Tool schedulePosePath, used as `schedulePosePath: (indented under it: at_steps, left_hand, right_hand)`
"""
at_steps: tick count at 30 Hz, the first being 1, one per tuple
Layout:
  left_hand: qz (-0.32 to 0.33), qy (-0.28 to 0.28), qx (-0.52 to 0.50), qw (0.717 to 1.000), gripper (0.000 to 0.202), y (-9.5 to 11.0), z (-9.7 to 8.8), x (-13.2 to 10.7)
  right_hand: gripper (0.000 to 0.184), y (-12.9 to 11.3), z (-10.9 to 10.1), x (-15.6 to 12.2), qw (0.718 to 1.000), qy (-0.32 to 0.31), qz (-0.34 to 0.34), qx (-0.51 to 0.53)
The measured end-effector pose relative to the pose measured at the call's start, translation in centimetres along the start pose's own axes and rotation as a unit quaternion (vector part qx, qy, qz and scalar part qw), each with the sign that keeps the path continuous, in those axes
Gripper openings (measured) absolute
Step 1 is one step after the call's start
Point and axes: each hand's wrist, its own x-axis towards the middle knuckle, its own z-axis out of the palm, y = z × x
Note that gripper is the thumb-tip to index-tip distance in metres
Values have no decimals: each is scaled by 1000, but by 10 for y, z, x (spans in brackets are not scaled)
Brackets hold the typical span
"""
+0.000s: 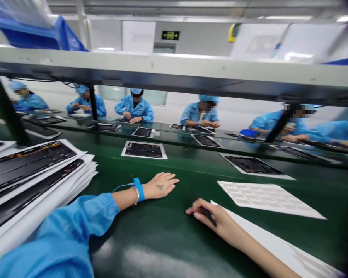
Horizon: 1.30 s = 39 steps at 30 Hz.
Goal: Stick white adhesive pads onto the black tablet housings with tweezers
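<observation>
Under the white lights of a factory room, workers [135,105] in blue smocks and caps sit across a long green tabletop [150,235], each bent over dark panels laid on white sheets. On the near side, the left hand [161,186] lies open and flat on the tabletop, its grip apart and holding nothing, with a blue wrist strap [139,189] of the kind worn against static at the wrist. The right hand [211,220] has its grip closed on a black tool [208,216], held pen-style just off the edge of a white sheet [278,247]. A stack of panel sheets [31,185] sits to the left, within easy reach, while a gridded sheet [266,199] lies to the right, close to the working hand.
</observation>
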Motion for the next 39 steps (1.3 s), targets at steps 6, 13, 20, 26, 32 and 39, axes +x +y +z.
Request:
schedulePosePath:
  at_steps: [6,13,20,26,32,39]
  left_hand:
    - [-9,-5,0,1000,46,0,3,1]
    - [-8,1,8,1000,45,-2,4,3]
    - [3,14,2,1000,46,-5,9,4]
    - [3,19,4,1000,45,-6,4,7]
    - [5,38,-9,999,44,-3,5,6]
    - [10,34,-10,999,43,-3,10,10]
  right_hand:
    - [29,11,-1,3,1000,-11,25,-15]
    - [28,10,2,2,999,2,21,-30]
    - [12,6,-19,30,981,86,12,-172]
    - [17,94,-138,84,886,211,227,-345]
    - [34,173,-195,99,805,206,380,-405]
    - [46,203,-192,116,784,177,405,-435]
